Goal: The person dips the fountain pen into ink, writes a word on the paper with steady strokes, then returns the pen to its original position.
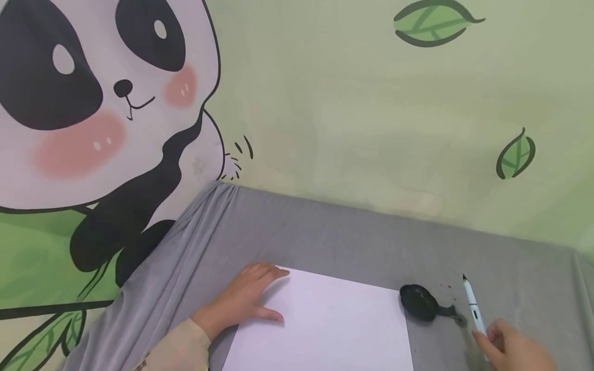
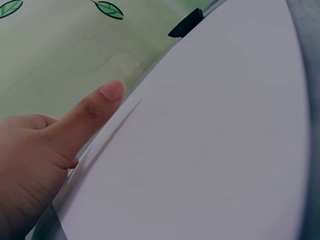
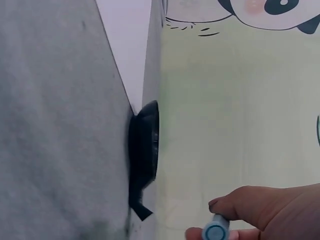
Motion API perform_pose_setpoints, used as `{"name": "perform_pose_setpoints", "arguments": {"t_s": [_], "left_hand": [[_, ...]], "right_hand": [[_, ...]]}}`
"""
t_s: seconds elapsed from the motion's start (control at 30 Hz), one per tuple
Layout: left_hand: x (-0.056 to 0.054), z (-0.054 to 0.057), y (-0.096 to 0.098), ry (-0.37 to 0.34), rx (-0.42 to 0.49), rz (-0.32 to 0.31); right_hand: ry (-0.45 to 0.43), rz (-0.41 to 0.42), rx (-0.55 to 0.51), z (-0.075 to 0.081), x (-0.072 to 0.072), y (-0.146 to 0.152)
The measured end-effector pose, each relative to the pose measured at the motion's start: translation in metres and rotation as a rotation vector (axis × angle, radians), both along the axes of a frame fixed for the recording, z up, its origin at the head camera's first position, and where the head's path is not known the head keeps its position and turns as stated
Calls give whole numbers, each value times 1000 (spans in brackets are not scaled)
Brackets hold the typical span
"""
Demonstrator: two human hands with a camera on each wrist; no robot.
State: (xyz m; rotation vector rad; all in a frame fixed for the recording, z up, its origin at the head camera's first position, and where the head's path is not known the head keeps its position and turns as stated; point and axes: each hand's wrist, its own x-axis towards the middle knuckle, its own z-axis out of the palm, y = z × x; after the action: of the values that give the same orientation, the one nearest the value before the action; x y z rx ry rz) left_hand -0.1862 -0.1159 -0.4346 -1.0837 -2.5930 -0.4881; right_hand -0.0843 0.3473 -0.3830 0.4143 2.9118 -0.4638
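Black dish (image 1: 419, 303) at the paper (image 1: 334, 324)'s two o'clock, can't tell what's inside
Right hand (image 1: 522, 348) pinching a pen (image 1: 472, 301), left hand (image 1: 245, 296) splayed

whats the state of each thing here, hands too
White paper sheet: laid out, blank where visible
Pale blue pen: held, uncapped, dark tip exposed
Black handled dish: upright, contents unclear
Gray cloth: spread out, dark-spotted near the dish
Left hand: thumb spread, at the paper's left edge
Right hand: gripping the pen
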Motion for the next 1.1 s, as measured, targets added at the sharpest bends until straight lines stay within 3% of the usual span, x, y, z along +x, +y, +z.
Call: {"name": "perform_pose_setpoints", "arguments": {"t_s": [0.27, 0.43, 0.5, 0.73, 0.97, 1.1], "left_hand": [[1, 1, 0, -24, 16, 1], [0, 1, 1, -27, 15, 5], [0, 0, 1, -21, 12, 5], [-1, -3, 1, -7, 15, 4], [-1, -3, 1, -18, 22, 1], [-1, -4, 1, 0, 33, -6]], "right_hand": [[162, 5, 24, 20, 2, -3], [311, 28, 83, 27, 4, -4], [326, 21, 81, 31, 4, -5], [229, -2, 1, 53, -2, -5], [315, 16, -37, 59, -4, 1], [388, 8, -126, 57, -3, 5]]}}
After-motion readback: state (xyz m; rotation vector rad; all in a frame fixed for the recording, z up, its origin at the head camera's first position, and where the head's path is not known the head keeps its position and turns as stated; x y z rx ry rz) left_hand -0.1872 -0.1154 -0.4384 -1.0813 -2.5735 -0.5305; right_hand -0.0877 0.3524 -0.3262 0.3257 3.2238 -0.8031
